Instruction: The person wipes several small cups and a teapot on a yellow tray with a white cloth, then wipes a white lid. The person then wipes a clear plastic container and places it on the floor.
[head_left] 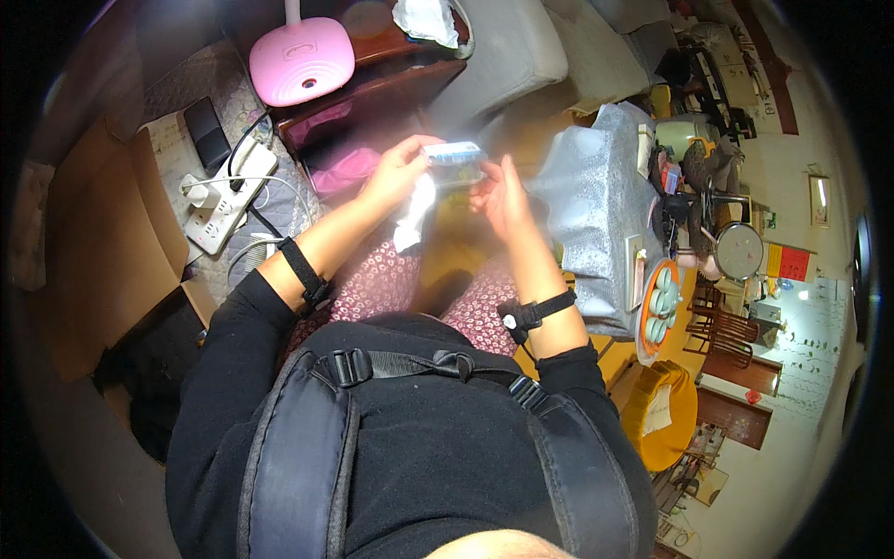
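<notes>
A clear plastic packet (453, 153) with a white and blue strip along its top is held up in front of me, above my lap. My left hand (397, 175) pinches its left end between thumb and fingers. At the right edge, the curled fingers of my right hand (501, 197) grip the film, with the thumb pointing up. A crumpled, bright white piece (416, 214) hangs below my left hand; glare hides whether it belongs to the packet.
To the left are a pink lamp base (303, 63), a white power strip (228, 207), a dark phone (207, 133) and an open cardboard box (102, 233). On the right stand a table with a grey cloth (596, 214), a tray of cups (659, 307) and a yellow-covered stool (663, 415).
</notes>
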Action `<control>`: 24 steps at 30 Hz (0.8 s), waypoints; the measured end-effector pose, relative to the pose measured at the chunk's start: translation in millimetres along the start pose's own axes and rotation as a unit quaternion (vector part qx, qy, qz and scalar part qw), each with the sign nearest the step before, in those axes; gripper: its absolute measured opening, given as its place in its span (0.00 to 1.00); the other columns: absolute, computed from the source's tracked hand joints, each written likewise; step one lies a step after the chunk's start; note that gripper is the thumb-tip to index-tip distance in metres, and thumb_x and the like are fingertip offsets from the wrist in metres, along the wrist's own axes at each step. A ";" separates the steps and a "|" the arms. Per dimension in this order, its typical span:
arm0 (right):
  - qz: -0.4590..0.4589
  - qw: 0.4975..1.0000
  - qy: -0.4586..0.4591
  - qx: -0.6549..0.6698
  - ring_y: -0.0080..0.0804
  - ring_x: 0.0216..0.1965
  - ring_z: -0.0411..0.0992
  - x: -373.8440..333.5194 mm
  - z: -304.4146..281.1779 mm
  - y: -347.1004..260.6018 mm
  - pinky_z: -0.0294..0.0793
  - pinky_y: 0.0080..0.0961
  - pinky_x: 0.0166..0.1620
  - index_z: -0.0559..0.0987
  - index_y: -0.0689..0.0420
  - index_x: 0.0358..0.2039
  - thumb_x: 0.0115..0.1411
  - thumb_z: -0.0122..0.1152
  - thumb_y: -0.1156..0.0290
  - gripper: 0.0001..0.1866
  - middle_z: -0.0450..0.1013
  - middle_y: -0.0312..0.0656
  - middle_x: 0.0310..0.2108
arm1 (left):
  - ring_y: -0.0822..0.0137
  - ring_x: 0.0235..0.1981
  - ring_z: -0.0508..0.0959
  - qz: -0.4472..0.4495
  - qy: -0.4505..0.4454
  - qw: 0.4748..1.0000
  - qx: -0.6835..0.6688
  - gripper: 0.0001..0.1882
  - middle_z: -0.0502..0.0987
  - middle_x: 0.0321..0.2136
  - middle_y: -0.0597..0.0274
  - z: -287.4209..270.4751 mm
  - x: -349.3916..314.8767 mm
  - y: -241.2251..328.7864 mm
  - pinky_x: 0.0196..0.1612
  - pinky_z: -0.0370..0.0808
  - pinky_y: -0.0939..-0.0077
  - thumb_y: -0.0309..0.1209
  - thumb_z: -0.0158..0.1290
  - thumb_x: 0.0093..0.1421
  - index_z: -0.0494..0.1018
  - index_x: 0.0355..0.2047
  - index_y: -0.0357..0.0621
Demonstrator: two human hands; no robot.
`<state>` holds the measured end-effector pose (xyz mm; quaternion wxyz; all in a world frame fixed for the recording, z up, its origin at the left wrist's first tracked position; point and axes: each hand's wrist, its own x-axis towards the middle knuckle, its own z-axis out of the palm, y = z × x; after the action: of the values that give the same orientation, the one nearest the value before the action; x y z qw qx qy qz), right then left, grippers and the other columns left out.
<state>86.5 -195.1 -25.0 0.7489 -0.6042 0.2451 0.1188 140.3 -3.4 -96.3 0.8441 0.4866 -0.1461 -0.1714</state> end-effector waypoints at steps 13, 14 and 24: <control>0.046 0.996 -0.047 0.054 0.22 0.24 0.69 -35.9 -23.7 29.2 0.69 0.19 0.25 0.76 0.55 0.41 0.63 0.53 0.54 0.18 0.73 0.34 0.27 | 0.62 0.59 0.66 -0.126 -0.263 0.956 -0.017 0.33 0.67 0.57 0.53 22.8 -31.8 35.7 0.60 0.62 0.70 0.24 0.46 0.53 0.60 0.63 0.41; 0.029 0.997 -0.055 0.048 0.22 0.24 0.69 -39.3 -26.3 32.5 0.69 0.19 0.25 0.76 0.55 0.41 0.63 0.53 0.54 0.17 0.73 0.34 0.28 | 0.62 0.59 0.66 -0.151 -0.265 0.950 -0.064 0.34 0.67 0.57 0.53 24.0 -33.6 35.4 0.60 0.62 0.70 0.25 0.46 0.52 0.59 0.63 0.40; -0.040 0.999 -0.016 0.001 0.23 0.28 0.72 -64.2 -55.3 30.5 0.70 0.18 0.30 0.70 0.59 0.50 0.66 0.52 0.64 0.16 0.74 0.39 0.31 | 0.70 0.37 0.77 -0.208 -0.099 0.973 0.023 0.21 0.78 0.38 0.60 25.7 -50.6 9.4 0.43 0.74 0.77 0.34 0.63 0.56 0.71 0.45 0.36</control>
<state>5.0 -233.4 -26.3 0.7571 -0.6109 0.2093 0.0983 85.6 3.0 -79.7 0.7599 0.5060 -0.1290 -0.3870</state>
